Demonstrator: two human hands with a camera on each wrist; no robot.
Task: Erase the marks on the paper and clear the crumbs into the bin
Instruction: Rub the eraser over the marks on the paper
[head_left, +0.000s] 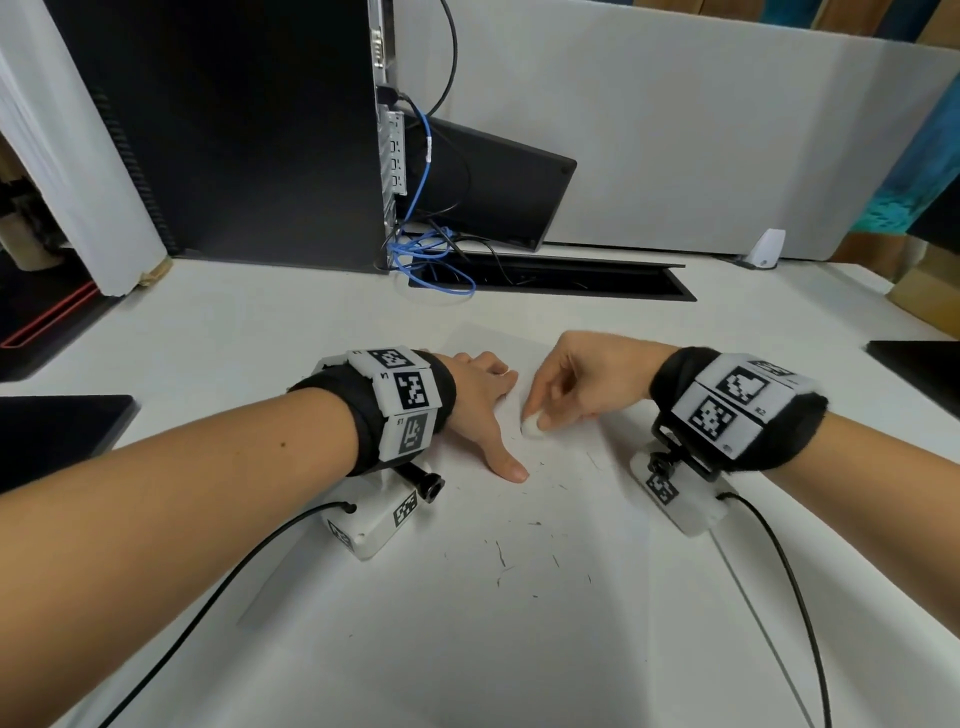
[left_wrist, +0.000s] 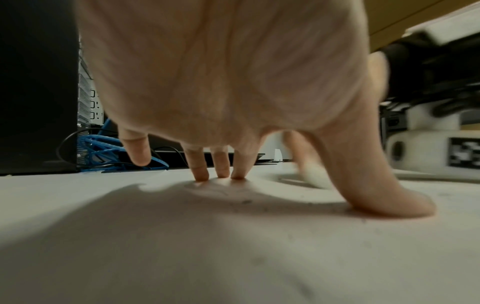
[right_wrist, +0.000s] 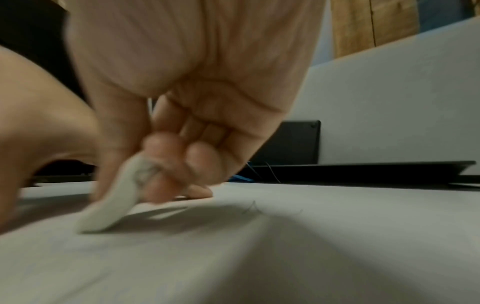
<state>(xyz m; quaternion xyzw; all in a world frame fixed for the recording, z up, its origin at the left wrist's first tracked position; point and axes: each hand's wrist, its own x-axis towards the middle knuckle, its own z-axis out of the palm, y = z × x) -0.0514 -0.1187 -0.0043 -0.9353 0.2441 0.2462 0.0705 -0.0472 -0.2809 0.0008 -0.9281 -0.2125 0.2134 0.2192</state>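
A white sheet of paper (head_left: 524, 613) lies flat on the white desk in front of me. Dark eraser crumbs (head_left: 500, 553) are scattered over its middle. My left hand (head_left: 485, 402) lies spread on the paper, its fingertips (left_wrist: 201, 174) and thumb pressing it down. My right hand (head_left: 576, 379) pinches a white eraser (head_left: 532, 427) between thumb and fingers, its tip pressed on the paper just right of my left hand. In the right wrist view the eraser (right_wrist: 109, 207) is blurred and leans on the sheet. No bin is in view.
A black computer tower (head_left: 234, 130) stands at the back left with blue cables (head_left: 431, 260) running into a cable slot (head_left: 571, 283). A black tilted panel (head_left: 493, 182) leans behind. Dark flat objects lie at the left (head_left: 57, 436) and right (head_left: 919, 364) edges. A grey partition (head_left: 701, 135) closes the back.
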